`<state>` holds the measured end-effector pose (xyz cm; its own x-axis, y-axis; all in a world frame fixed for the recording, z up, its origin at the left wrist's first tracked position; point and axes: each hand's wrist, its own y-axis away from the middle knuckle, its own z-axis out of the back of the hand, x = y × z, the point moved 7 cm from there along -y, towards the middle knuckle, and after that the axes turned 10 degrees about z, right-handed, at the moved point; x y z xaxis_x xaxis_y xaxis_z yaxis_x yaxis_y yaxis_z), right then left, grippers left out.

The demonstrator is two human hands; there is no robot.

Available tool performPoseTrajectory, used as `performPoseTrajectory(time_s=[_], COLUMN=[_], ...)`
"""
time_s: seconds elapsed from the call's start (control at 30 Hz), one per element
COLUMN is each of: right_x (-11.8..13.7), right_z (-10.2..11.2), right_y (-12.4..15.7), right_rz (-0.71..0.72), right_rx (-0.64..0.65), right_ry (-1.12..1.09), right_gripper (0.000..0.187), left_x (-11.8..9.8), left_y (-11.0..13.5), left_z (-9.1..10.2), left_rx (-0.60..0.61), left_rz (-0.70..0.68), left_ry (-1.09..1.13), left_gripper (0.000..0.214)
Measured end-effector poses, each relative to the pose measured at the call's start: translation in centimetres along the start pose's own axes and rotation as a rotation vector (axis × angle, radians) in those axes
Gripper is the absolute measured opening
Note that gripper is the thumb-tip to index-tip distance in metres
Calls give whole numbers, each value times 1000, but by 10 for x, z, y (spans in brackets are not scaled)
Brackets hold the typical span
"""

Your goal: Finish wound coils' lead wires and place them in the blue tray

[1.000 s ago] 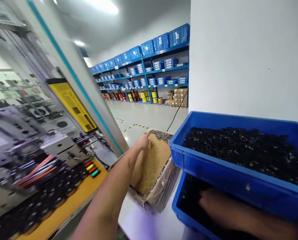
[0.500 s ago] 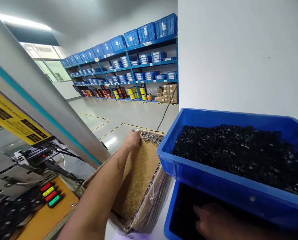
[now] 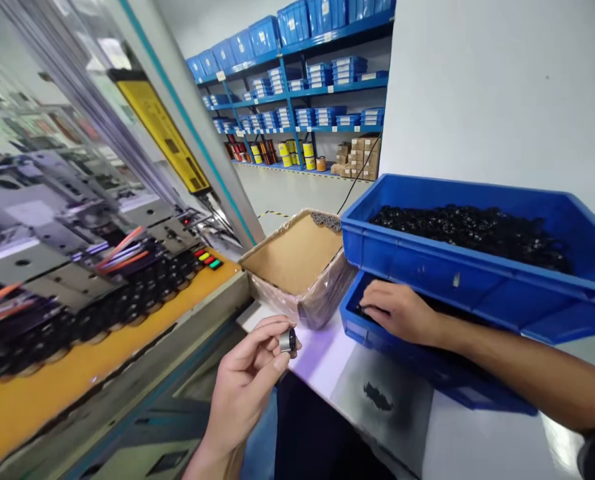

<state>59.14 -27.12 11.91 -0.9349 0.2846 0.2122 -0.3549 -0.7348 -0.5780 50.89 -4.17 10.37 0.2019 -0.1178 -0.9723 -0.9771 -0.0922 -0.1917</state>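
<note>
As left hand [image 3: 250,383] pinches: small metal part [image 3: 288,340], fingers clamped on it
Right hand [image 3: 400,310]: in lower blue bin [image 3: 356,325], grip unclear
Overhang: upper blue bin [image 3: 427,267]
Beside: cardboard box [image 3: 292,257], machine [image 3: 52,220]

Blue bins [image 3: 457,280] hold black parts [image 3: 477,227], beside a brown cardboard box [image 3: 297,263] and an orange ledge [image 3: 77,387].

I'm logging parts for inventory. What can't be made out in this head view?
All head view:
- Lower blue bin: contents mostly hidden by the upper blue bin and the right hand.
- Small metal part in the left hand: too small to identify.
- Machine: blurred.
</note>
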Motion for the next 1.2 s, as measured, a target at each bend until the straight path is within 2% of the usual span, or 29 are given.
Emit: performPoseTrajectory(time_s=[0.07,0.17,0.27,0.33,0.53,0.7,0.8,0.87,1.03,1.2], right_x=[22,68,105,118,122,121,126,131,139,139], right_z=[3,6,5,1,-11,-7,-5,-5,-3,-3], right_y=[-16,-34,-36,-30,-18,-17,-16,-15,-9,-8], right_rz=[56,209,299,309,310,336,404,481,604,606], right_rx=[-54,-172,-253,-274,-249,-273,-222,-192,-281,-282], right_ry=[-61,-259,-404,-436,-457,-432,-419,-345,-48,-58], right_gripper=[12,7,4,4,5,8,10,14,13,16], left_x=[-3,-8,-6,-2,7,5,10,15,19,18], left_y=[19,40,57,68,82,80,80,80,83,85], left_z=[-4,-12,-18,-20,-25,-32,-31,-30,-25,-25], left_rx=[-7,-26,-79,-110,-167,-182,-172,-159,-163,-162], left_rz=[0,-5,19,35,78,40,54,67,67,56], left_ry=[56,67,20,-15,-76,-31,14,50,72,85], left_gripper=[23,28,31,34,40,41,39,36,37,37])
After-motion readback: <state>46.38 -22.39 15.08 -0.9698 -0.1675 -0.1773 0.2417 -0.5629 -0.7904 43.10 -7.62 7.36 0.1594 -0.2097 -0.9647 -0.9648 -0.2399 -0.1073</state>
